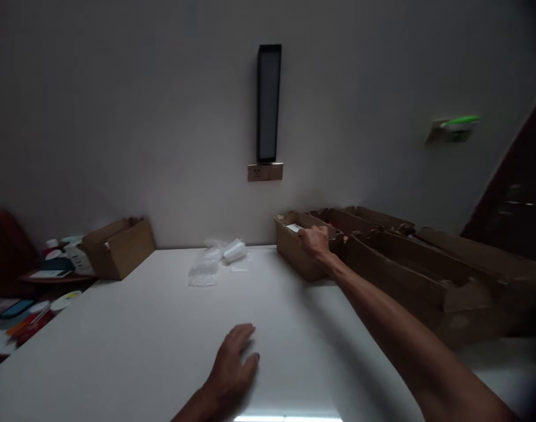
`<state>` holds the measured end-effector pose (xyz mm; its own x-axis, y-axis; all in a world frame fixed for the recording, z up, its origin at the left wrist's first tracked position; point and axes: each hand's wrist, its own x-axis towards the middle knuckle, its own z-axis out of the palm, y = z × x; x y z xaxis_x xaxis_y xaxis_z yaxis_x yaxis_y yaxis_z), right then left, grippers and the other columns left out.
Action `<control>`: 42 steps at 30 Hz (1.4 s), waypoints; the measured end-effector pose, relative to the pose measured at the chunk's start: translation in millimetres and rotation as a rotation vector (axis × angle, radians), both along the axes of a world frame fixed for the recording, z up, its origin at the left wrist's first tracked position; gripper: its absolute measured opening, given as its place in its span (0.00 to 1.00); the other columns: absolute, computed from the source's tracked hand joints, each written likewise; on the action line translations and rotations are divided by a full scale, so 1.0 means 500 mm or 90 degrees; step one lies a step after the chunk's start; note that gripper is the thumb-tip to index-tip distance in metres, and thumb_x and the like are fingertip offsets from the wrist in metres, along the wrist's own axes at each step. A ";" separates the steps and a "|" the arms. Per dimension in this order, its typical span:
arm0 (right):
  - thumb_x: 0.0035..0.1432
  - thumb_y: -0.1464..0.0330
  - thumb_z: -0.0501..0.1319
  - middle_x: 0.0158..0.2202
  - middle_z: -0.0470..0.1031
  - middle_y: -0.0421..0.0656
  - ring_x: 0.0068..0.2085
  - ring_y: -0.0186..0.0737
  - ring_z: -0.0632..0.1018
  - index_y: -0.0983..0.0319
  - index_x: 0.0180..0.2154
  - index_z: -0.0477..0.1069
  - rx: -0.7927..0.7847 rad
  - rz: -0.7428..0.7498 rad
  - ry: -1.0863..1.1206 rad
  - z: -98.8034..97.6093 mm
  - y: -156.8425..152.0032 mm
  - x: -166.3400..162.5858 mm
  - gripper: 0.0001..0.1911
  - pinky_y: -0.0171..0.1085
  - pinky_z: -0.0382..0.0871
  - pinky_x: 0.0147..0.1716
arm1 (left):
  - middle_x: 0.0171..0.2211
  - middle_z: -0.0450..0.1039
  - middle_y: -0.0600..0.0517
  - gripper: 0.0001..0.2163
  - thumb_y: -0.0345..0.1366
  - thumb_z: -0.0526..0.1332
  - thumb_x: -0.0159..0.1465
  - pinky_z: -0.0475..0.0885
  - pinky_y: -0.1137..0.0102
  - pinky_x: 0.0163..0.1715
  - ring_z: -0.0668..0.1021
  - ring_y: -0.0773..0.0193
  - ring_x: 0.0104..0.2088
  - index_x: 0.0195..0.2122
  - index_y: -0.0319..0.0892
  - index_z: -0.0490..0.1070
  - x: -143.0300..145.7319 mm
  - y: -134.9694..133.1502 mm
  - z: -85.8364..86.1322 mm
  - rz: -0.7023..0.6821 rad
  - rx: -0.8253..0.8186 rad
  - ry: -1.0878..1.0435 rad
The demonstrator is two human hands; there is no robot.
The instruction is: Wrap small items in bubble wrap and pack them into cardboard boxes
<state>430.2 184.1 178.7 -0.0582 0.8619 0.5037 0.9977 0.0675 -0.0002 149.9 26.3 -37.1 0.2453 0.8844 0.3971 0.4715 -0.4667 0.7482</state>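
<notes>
My right hand (315,240) reaches over the near cardboard box (297,249) at the back, its fingers curled together above the box's opening. A small white flat item (293,227) shows inside the box beside the fingertips; whether they grip it I cannot tell. Low in the middle, my left hand (233,366) hovers over or rests on the white table (140,340), thumb and fingers apart, holding nothing. Between the hands and the wall lie clear bubble wrap bags (205,266) and a white wrapped bundle (235,251).
Several long open cardboard boxes (395,264) crowd the right side under my forearm. Another cardboard box (122,246) stands at the table's back left. Beyond the left edge, a side table holds a phone (16,309), cups and packets. A wall socket (265,172) sits behind the table.
</notes>
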 end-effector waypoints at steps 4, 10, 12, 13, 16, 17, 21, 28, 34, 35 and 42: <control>0.63 0.69 0.59 0.33 0.80 0.47 0.39 0.44 0.78 0.64 0.33 0.78 -0.001 0.059 -0.047 -0.007 -0.076 -0.011 0.09 0.43 0.66 0.44 | 0.56 0.70 0.38 0.26 0.36 0.59 0.57 0.69 0.52 0.57 0.74 0.49 0.56 0.58 0.37 0.66 -0.042 0.038 0.038 0.148 -0.063 -0.145; 0.61 0.67 0.60 0.34 0.81 0.44 0.39 0.43 0.79 0.58 0.32 0.79 0.037 0.328 0.035 -0.023 -0.301 -0.011 0.09 0.44 0.65 0.46 | 0.65 0.59 0.37 0.34 0.43 0.63 0.57 0.64 0.50 0.59 0.66 0.45 0.63 0.64 0.40 0.56 -0.084 0.033 0.069 0.153 -0.105 -0.282; 0.61 0.62 0.60 0.38 0.81 0.44 0.43 0.46 0.79 0.56 0.35 0.78 0.104 0.392 0.193 -0.026 -0.371 0.006 0.09 0.46 0.67 0.49 | 0.67 0.56 0.39 0.35 0.44 0.63 0.58 0.63 0.49 0.60 0.64 0.45 0.65 0.65 0.43 0.54 -0.090 0.007 0.074 0.103 -0.106 -0.295; 0.61 0.60 0.61 0.41 0.81 0.45 0.46 0.47 0.78 0.55 0.37 0.78 0.141 0.375 0.289 -0.032 -0.398 0.019 0.09 0.46 0.68 0.50 | 0.67 0.55 0.39 0.35 0.44 0.64 0.58 0.63 0.49 0.61 0.63 0.45 0.66 0.65 0.45 0.53 -0.093 -0.007 0.075 0.079 -0.107 -0.292; 0.59 0.54 0.61 0.44 0.80 0.45 0.50 0.50 0.78 0.54 0.39 0.78 0.187 0.197 0.573 -0.086 -0.432 0.062 0.14 0.47 0.70 0.52 | 0.67 0.56 0.39 0.38 0.45 0.66 0.58 0.61 0.49 0.62 0.63 0.43 0.66 0.67 0.45 0.52 -0.094 -0.045 0.073 0.027 -0.128 -0.277; 0.57 0.51 0.61 0.43 0.81 0.46 0.48 0.51 0.79 0.55 0.37 0.79 0.157 0.131 0.647 -0.116 -0.429 0.073 0.17 0.47 0.71 0.51 | 0.67 0.57 0.38 0.39 0.45 0.67 0.58 0.61 0.49 0.62 0.64 0.42 0.65 0.67 0.45 0.52 -0.090 -0.053 0.071 0.016 -0.140 -0.277; 0.51 0.43 0.60 0.45 0.81 0.49 0.44 0.56 0.81 0.59 0.41 0.79 -0.139 0.077 0.803 -0.260 -0.390 0.067 0.29 0.47 0.78 0.39 | 0.63 0.62 0.38 0.38 0.40 0.68 0.58 0.67 0.53 0.60 0.70 0.45 0.60 0.67 0.44 0.52 -0.057 -0.066 0.075 -0.035 -0.163 -0.311; 0.60 0.48 0.56 0.55 0.77 0.43 0.56 0.53 0.75 0.55 0.49 0.78 -0.170 0.212 0.803 -0.312 -0.331 -0.024 0.24 0.44 0.70 0.56 | 0.60 0.67 0.42 0.38 0.26 0.65 0.54 0.70 0.58 0.58 0.70 0.49 0.61 0.66 0.45 0.55 -0.039 -0.016 0.105 -0.020 -0.148 -0.374; 0.56 0.44 0.57 0.36 0.81 0.47 0.40 0.53 0.79 0.61 0.34 0.78 -0.104 0.251 0.666 -0.309 -0.206 -0.043 0.28 0.42 0.75 0.40 | 0.55 0.73 0.42 0.31 0.23 0.58 0.56 0.73 0.62 0.54 0.76 0.55 0.55 0.62 0.41 0.62 -0.115 0.074 0.082 0.056 -0.041 -0.113; 0.56 0.44 0.56 0.33 0.81 0.46 0.37 0.51 0.79 0.62 0.33 0.77 -0.098 0.255 0.648 -0.316 -0.190 -0.040 0.28 0.40 0.75 0.36 | 0.55 0.73 0.42 0.30 0.22 0.58 0.55 0.72 0.61 0.55 0.75 0.54 0.55 0.61 0.41 0.63 -0.134 0.088 0.073 0.092 -0.009 -0.028; 0.53 0.50 0.61 0.31 0.80 0.44 0.32 0.48 0.78 0.61 0.30 0.78 -0.124 0.255 0.680 -0.333 -0.161 -0.027 0.21 0.38 0.74 0.30 | 0.63 0.64 0.42 0.25 0.21 0.59 0.56 0.57 0.47 0.64 0.62 0.48 0.64 0.55 0.43 0.69 -0.223 0.248 0.049 0.274 0.078 0.197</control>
<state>416.8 103.5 12.2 0.0301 0.9463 0.3220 0.3904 0.2854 -0.8753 38.4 150.2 -12.4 -0.0069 0.8826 0.4700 0.8292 -0.2577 0.4960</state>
